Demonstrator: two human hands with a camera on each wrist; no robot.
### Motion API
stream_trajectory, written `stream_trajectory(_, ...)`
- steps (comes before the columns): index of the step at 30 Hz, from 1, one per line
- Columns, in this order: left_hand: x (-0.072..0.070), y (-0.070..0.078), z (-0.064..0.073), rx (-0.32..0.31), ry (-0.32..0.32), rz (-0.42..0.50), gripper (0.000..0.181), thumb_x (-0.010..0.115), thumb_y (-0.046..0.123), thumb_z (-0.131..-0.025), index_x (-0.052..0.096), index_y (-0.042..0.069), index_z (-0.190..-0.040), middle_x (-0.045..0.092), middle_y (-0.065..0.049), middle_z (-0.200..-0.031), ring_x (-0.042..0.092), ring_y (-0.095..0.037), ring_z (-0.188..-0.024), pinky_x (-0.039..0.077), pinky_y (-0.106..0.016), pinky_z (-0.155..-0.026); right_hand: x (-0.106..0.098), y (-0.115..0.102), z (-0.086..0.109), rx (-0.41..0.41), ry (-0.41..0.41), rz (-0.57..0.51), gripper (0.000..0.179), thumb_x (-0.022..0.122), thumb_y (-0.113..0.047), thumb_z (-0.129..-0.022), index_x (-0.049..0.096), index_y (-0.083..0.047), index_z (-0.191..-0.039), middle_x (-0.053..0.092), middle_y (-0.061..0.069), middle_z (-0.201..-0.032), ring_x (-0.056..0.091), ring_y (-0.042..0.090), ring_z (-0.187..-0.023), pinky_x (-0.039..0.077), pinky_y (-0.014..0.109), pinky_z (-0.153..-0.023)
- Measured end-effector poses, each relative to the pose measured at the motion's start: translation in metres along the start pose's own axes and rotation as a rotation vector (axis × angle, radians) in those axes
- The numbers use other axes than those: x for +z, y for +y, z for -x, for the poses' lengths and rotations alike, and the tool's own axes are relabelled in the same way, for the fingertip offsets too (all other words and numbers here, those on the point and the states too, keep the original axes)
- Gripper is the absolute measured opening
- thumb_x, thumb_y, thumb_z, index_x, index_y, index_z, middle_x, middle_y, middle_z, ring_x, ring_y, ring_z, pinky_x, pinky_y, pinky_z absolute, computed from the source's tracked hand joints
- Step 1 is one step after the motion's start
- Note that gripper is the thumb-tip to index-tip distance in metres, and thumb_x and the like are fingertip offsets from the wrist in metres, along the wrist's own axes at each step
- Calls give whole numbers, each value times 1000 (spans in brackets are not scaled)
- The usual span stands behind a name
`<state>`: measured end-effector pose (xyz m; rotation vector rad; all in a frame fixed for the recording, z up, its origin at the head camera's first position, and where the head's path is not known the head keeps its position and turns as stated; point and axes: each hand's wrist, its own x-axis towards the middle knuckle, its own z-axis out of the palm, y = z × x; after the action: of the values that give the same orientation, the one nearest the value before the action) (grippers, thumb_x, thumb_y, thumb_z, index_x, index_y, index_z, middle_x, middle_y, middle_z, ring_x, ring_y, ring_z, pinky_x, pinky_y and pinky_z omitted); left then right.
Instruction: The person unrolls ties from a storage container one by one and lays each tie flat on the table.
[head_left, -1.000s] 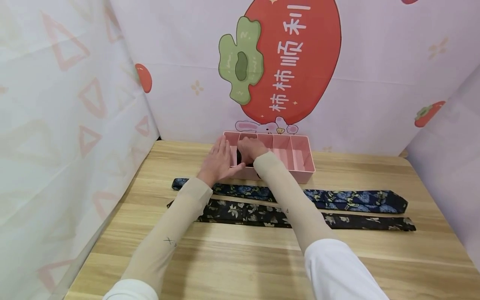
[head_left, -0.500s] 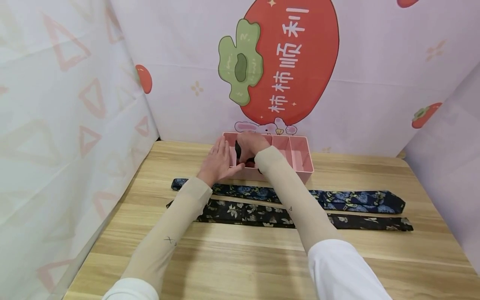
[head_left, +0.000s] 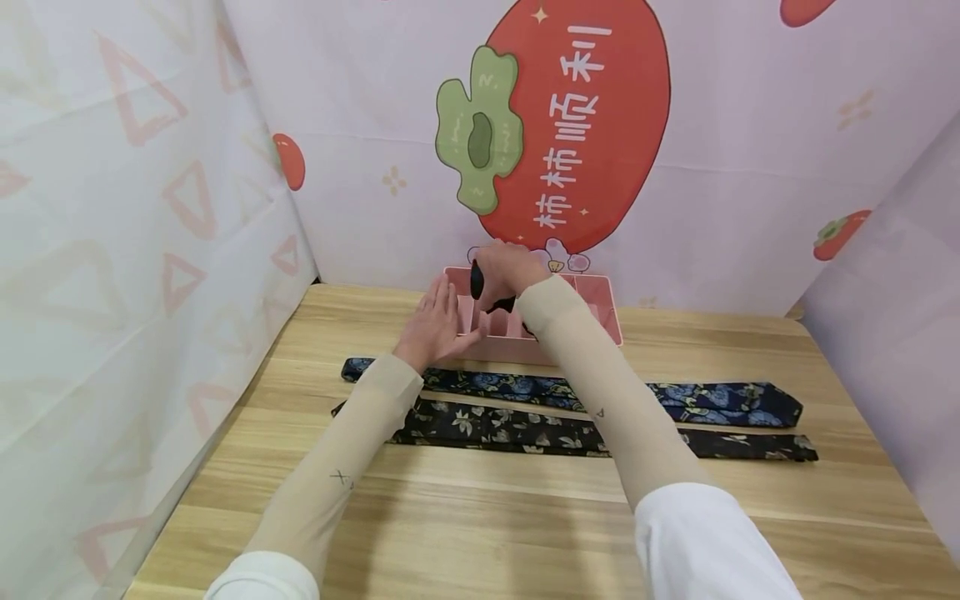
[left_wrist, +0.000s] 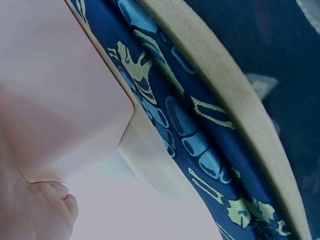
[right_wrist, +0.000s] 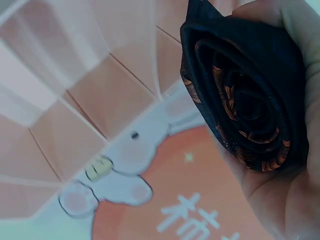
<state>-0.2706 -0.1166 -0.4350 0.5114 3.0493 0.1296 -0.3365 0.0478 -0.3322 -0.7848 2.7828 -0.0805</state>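
Observation:
My right hand grips a rolled-up necktie, dark with orange pattern in its coils, above the pink divided box. In the right wrist view the spiral end of the roll faces the camera, with fingers and thumb wrapped round its side. My left hand rests at the left end of the box, fingers straight and thumb along the front rim. A navy necktie with blue and yellow pattern lies flat in front of the box. Nearer to me lies a black floral necktie, partly covered by my arms.
The wooden table carries the box near its back edge. A printed cloth backdrop rises right behind the box. Another cloth wall stands along the left side, and one along the right.
My right hand has lifted out of the box's left part with the rolled necktie in its grip, uncovering dividers below. My left hand has stayed at the box's left end.

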Motion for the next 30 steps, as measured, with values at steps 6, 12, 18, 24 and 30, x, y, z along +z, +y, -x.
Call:
stream_trajectory(6, 1, 0, -2, -1, -33, 5, 109, 29, 78, -99, 11, -7, -165, -1, -24, -177, -2, -37, -166, 11, -47, -135, -25, 2, 21, 22, 7, -21, 42, 85, -35, -81, 68, -9, -109, 68, 10, -103, 68, 28, -90, 63, 42, -81)
stream_trajectory(12, 1, -1, -1, 2, -32, 17, 109, 30, 77, -100, 10, -8, -165, -2, -25, -177, -3, -38, -166, 10, -47, -135, -45, -3, 48, 35, 2, -25, 39, 83, -37, -81, 68, -9, -104, 70, 9, -97, 70, 25, -83, 62, 40, -74)
stream_trajectory(18, 2, -1, -1, 9, -36, 5, 109, 31, 77, -101, 10, -9, -165, -3, -25, -177, -3, -38, -166, 10, -47, -135, -53, -12, 78, 82, -25, -36, 42, 84, -42, -81, 66, -11, -103, 71, 6, -93, 72, 22, -80, 62, 38, -73)
stream_trajectory(24, 1, 0, -2, 27, -29, 4, 109, 32, 76, -101, 12, -11, -164, -1, -27, -176, -2, -39, -166, 9, -47, -135, -48, -21, 115, 28, -45, -75, 39, 85, -41, -81, 69, -10, -99, 73, 6, -88, 73, 19, -73, 63, 36, -71)
stream_trajectory(30, 2, -3, -2, 31, -32, 25, 108, 35, 74, -101, 13, -12, -163, -1, -28, -176, -3, -41, -166, 10, -49, -135, -25, -30, 150, -28, -13, -100, 47, 88, -42, -79, 65, -9, -103, 69, 6, -91, 68, 20, -77, 61, 30, -66)
